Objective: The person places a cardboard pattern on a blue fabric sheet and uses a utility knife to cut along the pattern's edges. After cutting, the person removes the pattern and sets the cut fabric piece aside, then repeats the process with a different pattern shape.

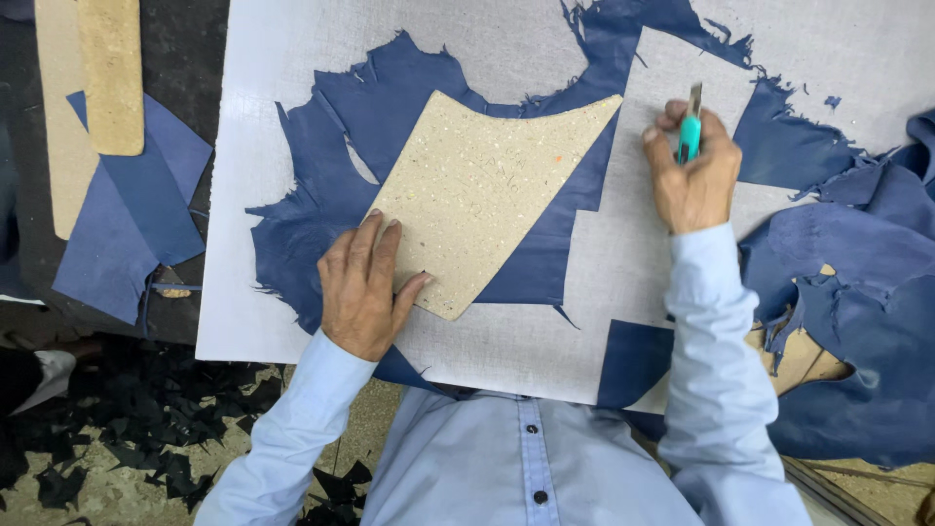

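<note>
On the near-left part of the white cutting board (282, 58), left hand (362, 287) laid palm down, fingers (375, 239) straight and slightly fanned, thumb out to the right, pressing on the near-left corner of a speckled tan cardboard template (487, 185). Template flat on a sheet of blue leather (312, 214), ragged at the edges and already cut away in angular blocks on its right side. Long axis of the template slanting from the near-left corner under the hand up to a far-right point; far edge curved inward, right edge straight and diagonal.

Further right and farther off, right hand (693, 180) closed in a fist round a teal utility knife (690, 131), thumb along the side, blade end pointing far. Knife to the right of the template's far-right point, apart from it, above bare board with a strip of leather between. Left hand the one on the template; right hand nearer to its far tip and straight edge than to the corner held down.

Hard to make out: whether the blade tip meets the board or hangs just over it. Most of the knife handle buried in the fist. Leather under the template unseen. Near edge of the board covered by the light blue shirt and sleeves.

To the right, a heap of blue leather (857, 292), cut off by the frame. Far left, tan cardboard strips (110, 68) and smaller blue pieces (127, 214); dark offcuts (146, 429) on the floor at near left.
</note>
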{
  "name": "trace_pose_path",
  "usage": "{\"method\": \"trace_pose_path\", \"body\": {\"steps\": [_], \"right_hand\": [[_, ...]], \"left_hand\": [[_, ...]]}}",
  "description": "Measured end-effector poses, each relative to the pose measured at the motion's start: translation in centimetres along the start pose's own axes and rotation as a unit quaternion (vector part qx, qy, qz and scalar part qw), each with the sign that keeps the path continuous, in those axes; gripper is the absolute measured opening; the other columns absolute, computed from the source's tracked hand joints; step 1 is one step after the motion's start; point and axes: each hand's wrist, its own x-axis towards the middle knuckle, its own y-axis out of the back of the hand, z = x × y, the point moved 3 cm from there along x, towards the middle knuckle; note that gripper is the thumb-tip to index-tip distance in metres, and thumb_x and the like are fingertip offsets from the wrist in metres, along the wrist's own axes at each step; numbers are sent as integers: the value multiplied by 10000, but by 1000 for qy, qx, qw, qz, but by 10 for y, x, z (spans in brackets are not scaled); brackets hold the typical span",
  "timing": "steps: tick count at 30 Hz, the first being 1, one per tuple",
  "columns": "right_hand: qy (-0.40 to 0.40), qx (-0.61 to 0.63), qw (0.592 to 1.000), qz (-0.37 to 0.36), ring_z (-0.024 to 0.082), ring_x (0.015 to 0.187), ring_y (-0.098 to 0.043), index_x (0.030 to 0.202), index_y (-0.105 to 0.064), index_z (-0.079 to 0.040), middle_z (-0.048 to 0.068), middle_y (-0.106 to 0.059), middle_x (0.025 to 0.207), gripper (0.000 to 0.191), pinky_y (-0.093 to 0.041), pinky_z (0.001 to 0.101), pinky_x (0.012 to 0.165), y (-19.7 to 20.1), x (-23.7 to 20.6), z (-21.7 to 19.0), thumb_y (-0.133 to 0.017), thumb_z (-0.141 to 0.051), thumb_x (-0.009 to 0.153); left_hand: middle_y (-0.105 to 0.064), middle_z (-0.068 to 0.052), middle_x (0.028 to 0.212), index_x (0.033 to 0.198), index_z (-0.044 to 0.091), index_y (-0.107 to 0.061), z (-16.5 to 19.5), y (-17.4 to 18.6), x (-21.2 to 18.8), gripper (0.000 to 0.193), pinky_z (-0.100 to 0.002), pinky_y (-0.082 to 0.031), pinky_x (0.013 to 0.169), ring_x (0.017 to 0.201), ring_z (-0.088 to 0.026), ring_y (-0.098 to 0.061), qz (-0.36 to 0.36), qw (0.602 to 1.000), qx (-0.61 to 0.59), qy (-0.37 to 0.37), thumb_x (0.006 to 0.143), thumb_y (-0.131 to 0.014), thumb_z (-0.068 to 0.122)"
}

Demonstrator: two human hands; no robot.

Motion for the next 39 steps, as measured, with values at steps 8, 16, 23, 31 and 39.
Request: {"method": "trace_pose_path", "body": {"steps": [8,16,23,31,39], "right_hand": [[-29,-98,993,-63,226,758,-703,1000,-709,39,148,-722,876,367,-585,353,703,-26,96,-17,-920,-246,907],[-3,-75,992,-105,211,650,-639,977,-696,10,132,-680,779,200,-529,358,618,-38,101,-9,-832,-136,990],[41,-105,994,2,213,716,-656,960,-714,35,130,-705,845,140,-524,344,690,-6,89,29,-836,-32,944],[41,-139,989,30,294,815,-723,1013,-673,63,190,-719,940,131,-558,400,747,-7,71,34,-776,0,961],[191,-122,967,-114,308,1027,-748,1252,-699,-18,181,-648,1435,396,-620,335,823,-27,11,-5,-693,18,857]], "left_hand": [[-455,-223,1455,1391,-27,-587,3,-30,7,794,-561,-348,1017,1260,-392,-400,-14,993,113,-14,878,-766,551],[-307,-291,1578,1449,-76,-485,-3,-55,13,815,-615,-218,1220,1450,-471,-267,-62,993,100,16,951,-660,545],[-157,-262,1693,1626,5,-288,-5,-62,18,1021,-578,-109,1283,1580,-421,-89,-72,993,90,1,966,-587,724],[-154,-273,1677,1617,9,-283,-4,-60,17,1017,-591,-114,1271,1565,-438,-95,-71,994,85,-9,951,-592,713],[-171,-276,1672,1613,4,-300,-2,-58,14,1040,-595,-136,1268,1558,-445,-113,-66,994,91,-17,938,-612,731]]}}
